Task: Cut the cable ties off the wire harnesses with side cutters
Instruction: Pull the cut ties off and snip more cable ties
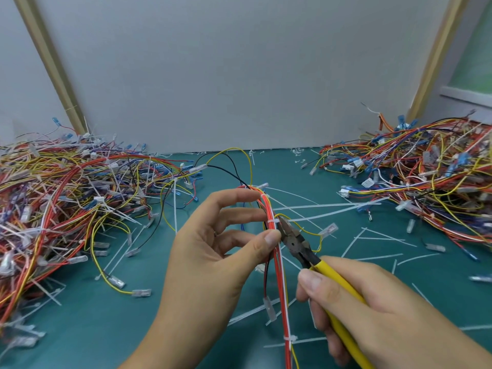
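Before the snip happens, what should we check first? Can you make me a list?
1. Bundle held steady: the left hand pinches the wire harness. Ok.
2. Tool gripped: the right hand holds the side cutters by their yellow handles. Ok.
3. Cutter tips at the white cable tie. Ok.
4. Only the tie between the blades, no wire: cannot tell.
5. Left thumb away from the blades: it sits right beside them. Not ok.
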Tool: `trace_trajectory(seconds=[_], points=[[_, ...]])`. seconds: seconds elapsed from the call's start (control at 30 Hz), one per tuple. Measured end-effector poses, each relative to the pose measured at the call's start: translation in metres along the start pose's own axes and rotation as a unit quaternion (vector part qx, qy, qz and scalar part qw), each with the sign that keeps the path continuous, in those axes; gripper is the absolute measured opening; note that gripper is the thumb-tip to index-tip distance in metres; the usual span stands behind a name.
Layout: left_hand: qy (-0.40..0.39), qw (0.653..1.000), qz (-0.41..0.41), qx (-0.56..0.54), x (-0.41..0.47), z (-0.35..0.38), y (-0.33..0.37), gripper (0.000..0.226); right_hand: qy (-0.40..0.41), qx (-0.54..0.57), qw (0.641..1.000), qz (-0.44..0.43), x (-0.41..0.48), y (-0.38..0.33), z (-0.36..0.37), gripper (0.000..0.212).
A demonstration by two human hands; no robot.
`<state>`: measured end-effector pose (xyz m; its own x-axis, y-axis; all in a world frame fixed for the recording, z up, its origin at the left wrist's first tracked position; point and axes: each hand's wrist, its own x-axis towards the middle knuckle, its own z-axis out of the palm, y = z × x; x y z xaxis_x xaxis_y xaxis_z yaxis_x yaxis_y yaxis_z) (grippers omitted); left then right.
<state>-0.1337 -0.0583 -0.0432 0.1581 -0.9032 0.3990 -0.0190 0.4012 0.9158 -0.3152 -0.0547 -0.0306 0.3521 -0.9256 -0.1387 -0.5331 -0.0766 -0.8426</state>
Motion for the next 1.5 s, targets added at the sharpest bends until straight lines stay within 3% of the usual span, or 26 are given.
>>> trace_trajectory(seconds=[1.0,1.17,1.33,1.5], points=[[0.014,1.000,-0.006,-0.027,-0.001,0.005,-0.002,0.037,0.002,0.051,0.999,-0.012,0.000,0.002,0.007,0.071],[0.020,1.000,0.014,0.015,-0.003,0.005,-0.002,0.037,-0.053,0.126,0.990,0.040,-0.002,0.000,0.006,0.062],[0.020,0.999,0.027,0.034,-0.003,0.006,-0.003,0.037,-0.117,0.235,0.961,0.088,-0.005,-0.008,0.005,0.035],[0.020,0.999,0.026,0.037,-0.003,0.007,-0.003,0.036,-0.113,0.260,0.953,0.109,-0.006,-0.010,0.004,0.047]])
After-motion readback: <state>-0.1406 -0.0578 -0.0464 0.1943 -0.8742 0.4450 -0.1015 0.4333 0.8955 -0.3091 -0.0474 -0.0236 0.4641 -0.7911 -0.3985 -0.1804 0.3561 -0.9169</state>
